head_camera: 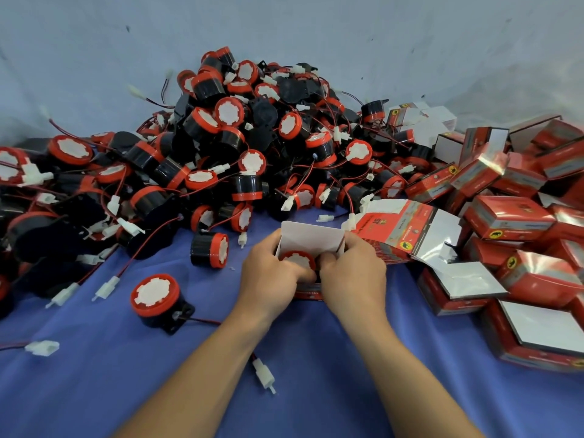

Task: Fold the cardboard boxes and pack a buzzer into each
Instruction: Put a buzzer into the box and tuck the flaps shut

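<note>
A small cardboard box (311,248), red-printed outside and plain white inside, sits open at centre frame on the blue cloth (316,358), its lid flap standing up. Inside it lies a round buzzer (298,260) with a red rim and white notched face. The left hand (268,276) grips the box's left side, thumb pressing into the opening; the right hand (350,276) clasps the right side, thumb on the buzzer. Flat glossy box blanks (407,229) lie just right. A tangled heap of black-and-red buzzers (221,137) fills the upper left; folded boxes (512,216) crowd the right edge.
</note>
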